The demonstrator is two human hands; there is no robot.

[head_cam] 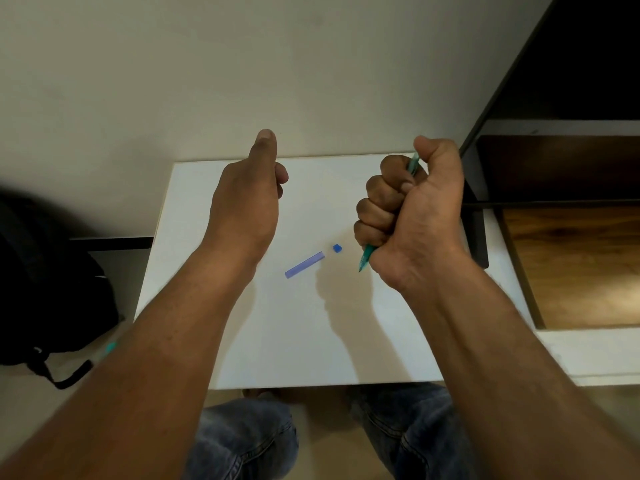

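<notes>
Currently your right hand [412,216] fists round the teal pen [366,258]: all four fingers wrapped, thumb up top. The pen sits up off the white table [311,341], with its tip poking out below the fist and angled down toward you. The tip is near the small blue cube [337,248] and not touching it. The blue strip [304,265] lies flat just beside the cube, apart from it.

Your left hand [246,202] hovers above the far side of the table with the thumb stuck forward. Its fingers curl under the palm, and I can't tell whether they hold anything.

The likely step is working the pen tip on or near those two blue pieces. A fist grip gives force but poor aim, so slide the fingers down nearer the tip before you touch anything. Come down slowly, because the cube looks light and will probably skate off if it's nudged sideways. Bring the left hand down to pin the strip or the cube first, then use the pen.

A black backpack [52,289] sits off to the left on the floor, out of the way.
</notes>
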